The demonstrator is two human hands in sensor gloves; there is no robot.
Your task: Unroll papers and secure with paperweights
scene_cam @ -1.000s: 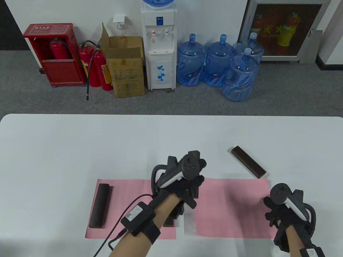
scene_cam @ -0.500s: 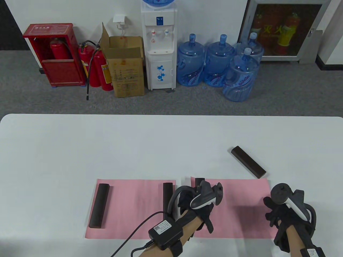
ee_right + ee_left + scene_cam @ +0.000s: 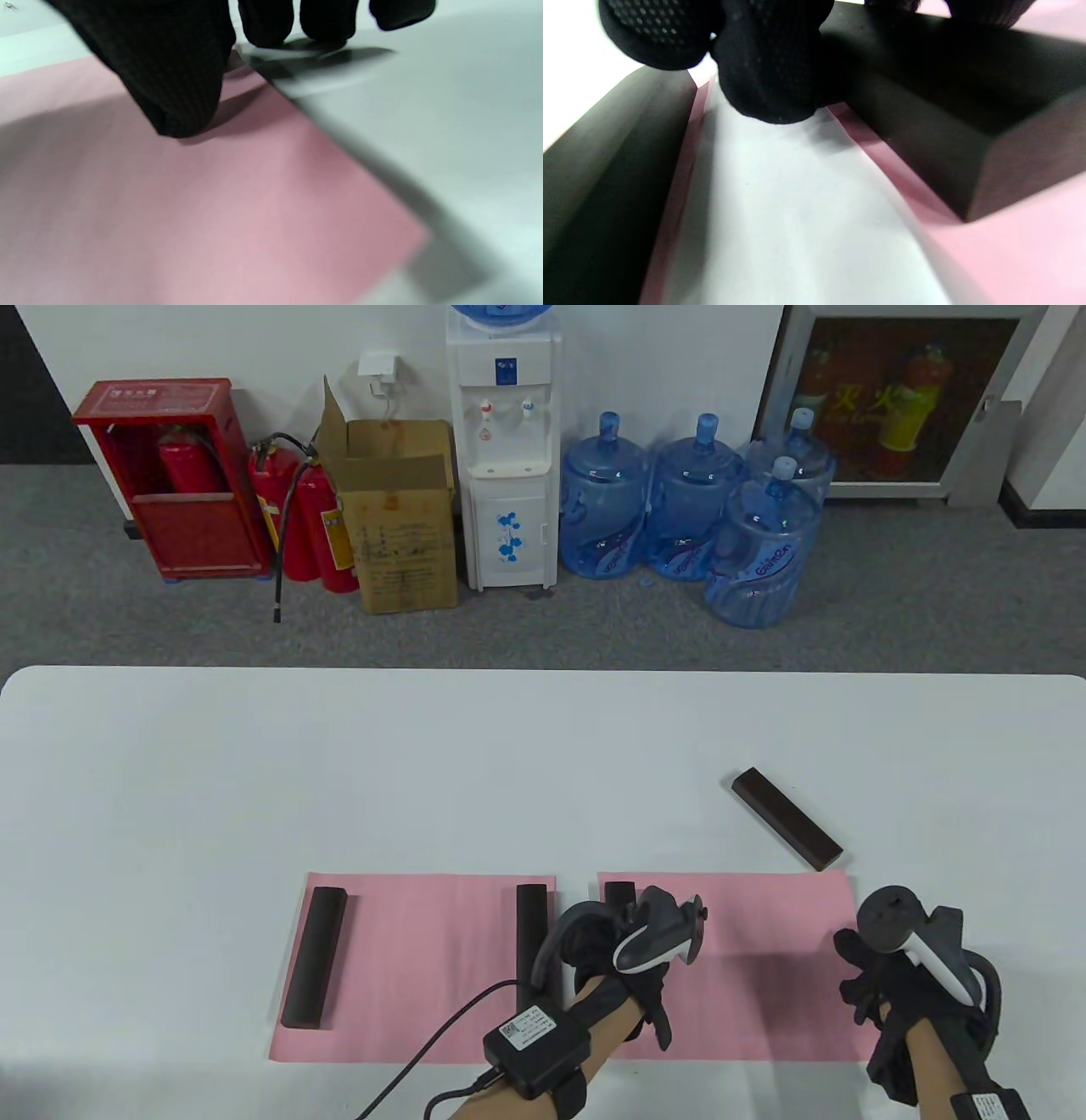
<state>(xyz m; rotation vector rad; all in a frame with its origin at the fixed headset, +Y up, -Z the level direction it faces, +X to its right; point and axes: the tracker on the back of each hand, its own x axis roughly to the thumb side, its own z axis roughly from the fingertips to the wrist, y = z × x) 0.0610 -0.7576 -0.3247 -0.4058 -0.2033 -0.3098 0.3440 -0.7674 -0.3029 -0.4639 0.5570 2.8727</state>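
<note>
Lettering "Gaiton" (partly legible) marks 1 blue water jug.

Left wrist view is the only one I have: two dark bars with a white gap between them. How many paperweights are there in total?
Observer: Four. The loose paperweight lies on the bare table, beyond the right pink paper.
Operator: Is the right end of that sheet weighted?
Observer: No bar there; only the right hand rests on that edge.
Operator: And the other sheet?
Observer: The left pink paper carries the left bar and the middle bar, one at each end.
</note>
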